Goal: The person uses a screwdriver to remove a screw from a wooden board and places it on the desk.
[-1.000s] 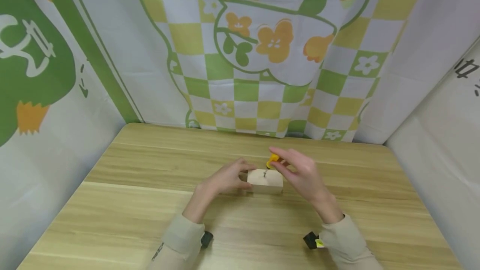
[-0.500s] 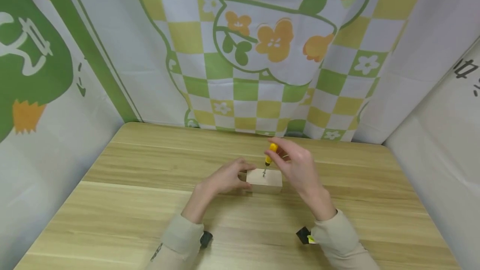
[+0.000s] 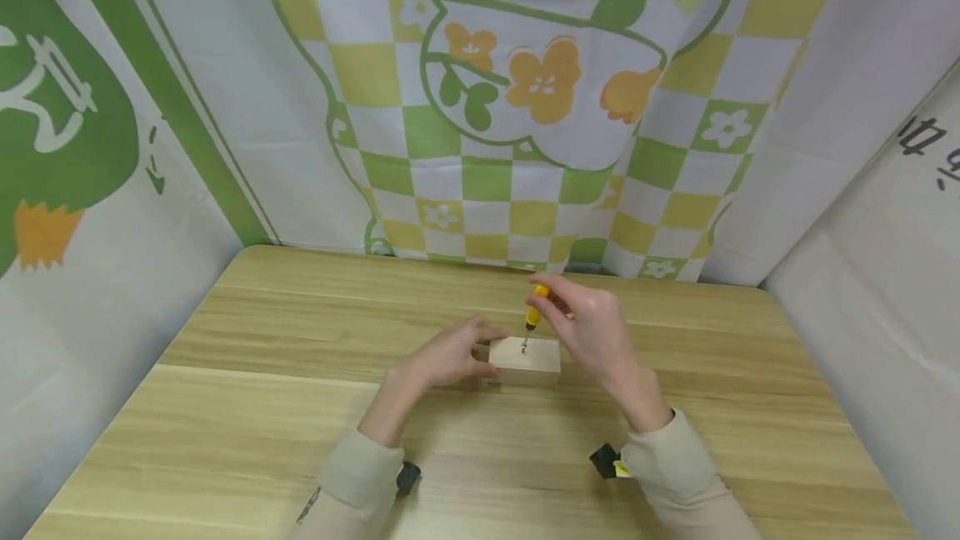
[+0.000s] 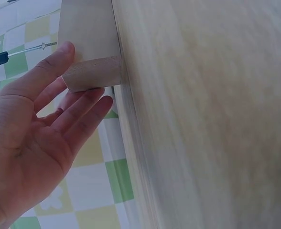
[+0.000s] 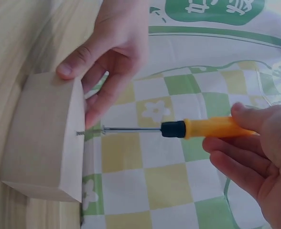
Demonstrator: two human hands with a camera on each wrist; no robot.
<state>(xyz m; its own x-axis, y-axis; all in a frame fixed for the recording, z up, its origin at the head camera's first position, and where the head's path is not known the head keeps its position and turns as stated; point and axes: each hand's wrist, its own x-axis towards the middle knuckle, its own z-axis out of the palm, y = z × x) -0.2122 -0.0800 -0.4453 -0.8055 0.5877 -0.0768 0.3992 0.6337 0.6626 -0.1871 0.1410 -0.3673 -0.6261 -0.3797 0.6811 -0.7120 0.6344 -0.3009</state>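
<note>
A pale wooden block point(image 3: 536, 362) rests on the table, its left end held between the thumb and fingers of my left hand point(image 3: 447, 354). A small screw point(image 5: 80, 133) stands up from the block's top face. My right hand point(image 3: 588, 327) holds a screwdriver by its yellow handle point(image 5: 212, 128), thumb on one side and fingers on the other. The screwdriver's metal shaft point(image 5: 133, 130), below a dark collar, meets the screw head and leans slightly. In the left wrist view the left thumb point(image 4: 59, 59) presses near the block's edge and the screw shows beyond it.
The wood-grain table point(image 3: 262, 432) extends around both hands. Behind it hangs a green, yellow and white checked curtain point(image 3: 487, 177), with white printed cloth point(image 3: 862, 290) at the sides. Dark wrist devices point(image 3: 604, 461) sit at both cuffs.
My right hand has shifted slightly left and away from me, and its fingers have changed position on the handle. The screwdriver now stands more upright. The left hand stays on the block.
</note>
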